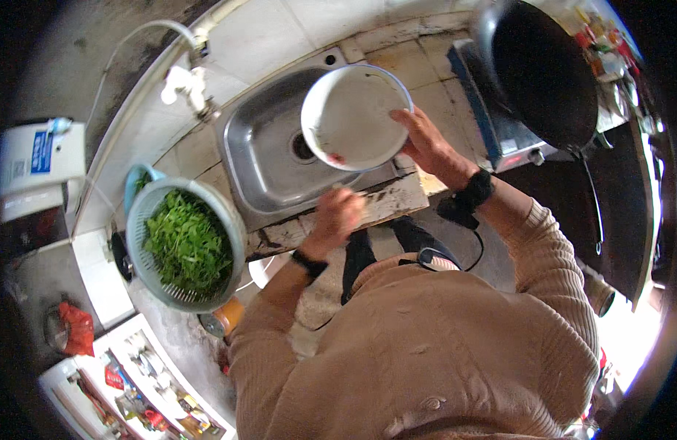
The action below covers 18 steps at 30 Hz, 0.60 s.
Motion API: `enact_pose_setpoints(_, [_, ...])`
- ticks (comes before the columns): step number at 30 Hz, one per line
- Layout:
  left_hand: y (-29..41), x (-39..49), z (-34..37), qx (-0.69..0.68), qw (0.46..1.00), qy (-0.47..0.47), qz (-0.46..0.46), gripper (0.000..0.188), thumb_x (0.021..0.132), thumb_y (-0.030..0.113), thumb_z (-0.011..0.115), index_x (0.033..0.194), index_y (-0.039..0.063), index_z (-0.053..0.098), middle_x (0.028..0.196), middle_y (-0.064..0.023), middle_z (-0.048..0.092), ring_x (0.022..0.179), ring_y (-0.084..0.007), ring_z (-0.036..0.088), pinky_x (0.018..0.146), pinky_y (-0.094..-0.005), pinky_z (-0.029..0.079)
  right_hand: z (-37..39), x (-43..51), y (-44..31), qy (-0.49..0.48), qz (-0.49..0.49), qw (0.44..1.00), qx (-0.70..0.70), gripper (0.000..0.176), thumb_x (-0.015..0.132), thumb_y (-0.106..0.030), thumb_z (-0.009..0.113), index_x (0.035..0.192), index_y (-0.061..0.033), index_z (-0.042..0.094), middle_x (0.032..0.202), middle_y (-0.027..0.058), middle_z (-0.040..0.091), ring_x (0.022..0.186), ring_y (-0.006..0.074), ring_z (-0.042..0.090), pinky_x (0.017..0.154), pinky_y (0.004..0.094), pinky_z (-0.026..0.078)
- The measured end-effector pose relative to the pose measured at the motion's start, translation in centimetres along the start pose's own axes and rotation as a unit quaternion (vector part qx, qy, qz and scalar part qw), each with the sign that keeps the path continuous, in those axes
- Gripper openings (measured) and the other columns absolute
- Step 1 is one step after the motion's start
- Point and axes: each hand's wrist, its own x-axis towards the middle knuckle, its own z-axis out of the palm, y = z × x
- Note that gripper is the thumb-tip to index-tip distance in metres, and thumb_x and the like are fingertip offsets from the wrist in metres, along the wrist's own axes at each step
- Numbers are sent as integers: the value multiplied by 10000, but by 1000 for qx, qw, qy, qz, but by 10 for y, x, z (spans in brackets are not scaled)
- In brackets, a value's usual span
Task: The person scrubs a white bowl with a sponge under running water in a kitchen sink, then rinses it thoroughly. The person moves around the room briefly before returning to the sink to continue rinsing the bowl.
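My right hand grips the right rim of a white basin with a blue edge, the thumb over the rim. The basin is over the right part of a stainless steel sink and covers some of it. Inside it show a reddish patch and thin greenish marks; whether these are decoration or scraps I cannot tell. My left hand is blurred at the sink's front edge, apart from the basin, fingers curled. Whether anything is in it cannot be made out. The sink's drain is partly hidden by the basin.
Leafy greens fill a plastic colander left of the sink, beside a light blue container. A faucet stands behind. To the right, a large dark wok is over a gas stove, its handle jutting frontward.
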Motion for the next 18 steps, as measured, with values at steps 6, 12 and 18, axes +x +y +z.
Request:
enact_pose_setpoints(6, [9,-6,18,-8,999,2,-48,213,822,16,666,1018,88,624,973,-102,571,955,-309,583,845,-472,478,9,7,4,-15,-59,995,-77,758,740,33,821,1384,-36,428,1326,257,554,1194,444,590,949,507,531])
enact_pose_setpoints(12, [-47,-86,-50,142,962,64,-224,157,902,106,622,1039,38,659,1000,-131,628,986,-314,601,904,-472,460,19,15,6,-41,-37,998,-33,762,714,28,833,1360,-30,434,1303,272,565,1165,462,599,944,487,529])
enact_pose_setpoints(18, [-102,-83,-70,313,826,37,-467,153,889,101,605,984,40,708,1005,-140,600,1016,-353,568,899,-471,459,23,17,6,-35,-75,995,-60,787,703,-12,852,1366,-27,427,1314,278,553,1187,463,587,952,500,528])
